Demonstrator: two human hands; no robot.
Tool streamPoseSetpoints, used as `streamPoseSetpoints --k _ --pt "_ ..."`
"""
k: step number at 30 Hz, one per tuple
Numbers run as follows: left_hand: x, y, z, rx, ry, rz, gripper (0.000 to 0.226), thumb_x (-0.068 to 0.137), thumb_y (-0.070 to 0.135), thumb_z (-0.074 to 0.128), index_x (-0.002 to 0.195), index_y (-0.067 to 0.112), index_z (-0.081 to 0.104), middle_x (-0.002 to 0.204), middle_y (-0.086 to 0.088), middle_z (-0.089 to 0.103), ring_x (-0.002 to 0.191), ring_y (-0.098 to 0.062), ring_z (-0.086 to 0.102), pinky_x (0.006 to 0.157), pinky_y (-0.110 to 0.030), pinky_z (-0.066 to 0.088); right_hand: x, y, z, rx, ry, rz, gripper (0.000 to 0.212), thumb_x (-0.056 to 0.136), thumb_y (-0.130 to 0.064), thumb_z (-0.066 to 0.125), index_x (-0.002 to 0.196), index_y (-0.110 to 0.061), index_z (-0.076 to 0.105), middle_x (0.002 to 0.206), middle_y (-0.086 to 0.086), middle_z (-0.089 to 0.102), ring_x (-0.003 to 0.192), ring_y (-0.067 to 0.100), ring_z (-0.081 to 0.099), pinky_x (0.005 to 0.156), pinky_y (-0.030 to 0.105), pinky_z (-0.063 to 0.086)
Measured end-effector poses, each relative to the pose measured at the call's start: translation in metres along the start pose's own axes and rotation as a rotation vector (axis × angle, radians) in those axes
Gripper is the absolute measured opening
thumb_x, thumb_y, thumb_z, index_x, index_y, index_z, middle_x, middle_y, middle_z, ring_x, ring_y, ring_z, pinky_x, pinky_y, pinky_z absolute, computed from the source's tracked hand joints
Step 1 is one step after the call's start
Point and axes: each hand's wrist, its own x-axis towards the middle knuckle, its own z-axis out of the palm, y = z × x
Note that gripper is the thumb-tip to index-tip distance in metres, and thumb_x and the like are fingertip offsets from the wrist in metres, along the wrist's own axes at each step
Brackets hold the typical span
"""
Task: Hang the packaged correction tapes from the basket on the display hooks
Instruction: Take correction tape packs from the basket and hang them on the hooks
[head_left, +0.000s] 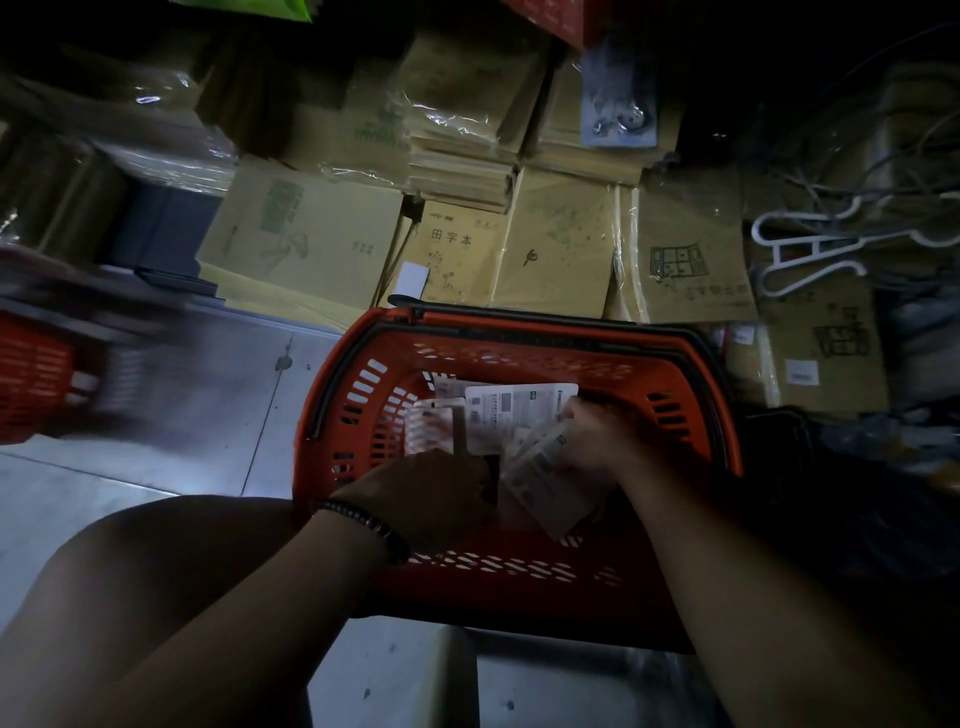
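Pickup step, centre frame: right hand (597, 441) grips several packaged correction tapes (545, 478) inside basket (332, 395). Left hand (436, 499) beside them, grip unclear. Next: lift out, locate hooks; none visible.

The basket (353, 374) stands on the floor (182, 395) in front of the person, with stacks of exercise books (457, 254) behind it. Inside it lie packaged correction tapes (498, 415). The left hand (431, 499) reaches in at the near side. The right hand (597, 441), to its right, holds some packs. A second basket (31, 374) sits far left, and a hanger (800, 254) lies behind the first basket to the right.
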Motion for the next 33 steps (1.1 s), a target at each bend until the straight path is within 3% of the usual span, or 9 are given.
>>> streamPoseSetpoints --k 4,8,11,14,18,22,27,30,33 --pt "0.001 0.004 -0.003 -0.003 -0.005 0.001 0.039 0.109 0.032 0.052 0.145 0.018 0.056 0.141 -0.009 0.065 0.127 -0.029 0.063 0.108 -0.047 0.052 -0.001 -0.012 -0.006 -0.05 -0.065 -0.051 0.058 0.067 -0.033 0.094 0.121 -0.034 0.072 0.114 -0.003 0.069 0.097 0.018 0.061 0.077 0.023 0.041" --pt "-0.009 0.004 -0.01 -0.061 -0.005 0.036 0.039 0.11 0.039 0.047 0.145 0.023 0.056 0.144 -0.003 0.062 0.126 -0.023 0.063 0.109 -0.044 0.052 -0.005 -0.023 -0.008 -0.271 -0.131 -0.205 0.029 0.083 -0.015 0.081 0.111 -0.017 0.079 0.109 0.006 0.074 0.094 0.022 0.07 0.079 0.025 0.053" --pt "-0.015 0.001 -0.016 -0.08 0.009 0.029 0.044 0.109 0.042 0.05 0.146 0.018 0.056 0.15 -0.011 0.056 0.133 -0.028 0.057 0.113 -0.047 0.049 -0.03 -0.028 -0.016 -0.158 -0.097 -0.197 0.048 0.075 -0.028 0.092 0.121 -0.026 0.076 0.118 0.0 0.069 0.105 0.02 0.068 0.09 0.028 0.055" --pt "-0.021 -0.003 -0.021 -0.169 0.104 0.043 0.059 0.099 0.051 0.063 0.147 0.017 0.055 0.149 -0.008 0.056 0.135 -0.028 0.057 0.112 -0.046 0.05 -0.064 -0.034 -0.044 -0.063 -0.064 -0.237 0.05 0.065 -0.046 0.095 0.11 -0.035 0.078 0.108 -0.009 0.072 0.104 0.017 0.068 0.088 0.032 0.057" --pt "-0.027 -0.006 -0.018 -0.275 0.256 0.021 0.077 0.089 0.047 0.08 0.153 0.018 0.048 0.152 -0.011 0.056 0.133 -0.028 0.061 0.107 -0.044 0.055 -0.111 -0.04 -0.089 0.118 0.008 -0.303 0.032 0.063 -0.042 0.099 0.087 -0.034 0.078 0.088 -0.014 0.071 0.08 0.01 0.063 0.072 0.033 0.049" --pt "-0.041 -0.001 -0.014 -0.427 0.266 0.167 0.085 0.076 0.061 0.082 0.151 0.038 0.049 0.144 0.009 0.064 0.128 -0.011 0.064 0.106 -0.036 0.056 -0.167 -0.051 -0.123 0.159 0.046 -0.389 0.039 0.068 -0.034 0.098 0.104 -0.03 0.082 0.088 -0.007 0.077 0.077 0.014 0.069 0.068 0.036 0.055" --pt "-0.067 0.011 0.001 -0.802 0.397 0.297 0.053 0.09 0.022 0.085 0.135 0.04 0.065 0.119 0.009 0.078 0.106 -0.008 0.074 0.081 -0.025 0.06 -0.227 -0.069 -0.146 0.109 0.2 -0.436 0.043 0.07 -0.041 0.095 0.109 -0.034 0.079 0.091 -0.016 0.072 0.083 0.006 0.067 0.073 0.034 0.057" --pt "-0.093 0.021 0.003 -0.933 0.53 0.324 0.047 0.087 0.016 0.086 0.119 0.048 0.073 0.116 0.0 0.079 0.104 -0.02 0.077 0.076 -0.039 0.065 -0.256 -0.079 -0.151 0.105 0.341 -0.437 0.052 0.069 -0.044 0.094 0.116 -0.04 0.073 0.107 -0.016 0.064 0.099 0.008 0.06 0.08 0.032 0.053" --pt "-0.12 0.027 0.001 -1.1 0.689 0.346 0.049 0.083 0.001 0.087 0.118 0.033 0.075 0.113 -0.007 0.08 0.102 -0.027 0.078 0.078 -0.053 0.067 -0.278 -0.085 -0.149 0.153 0.53 -0.447 0.075 0.067 -0.051 0.093 0.133 -0.038 0.062 0.124 -0.016 0.052 0.113 0.009 0.052 0.094 0.035 0.051"
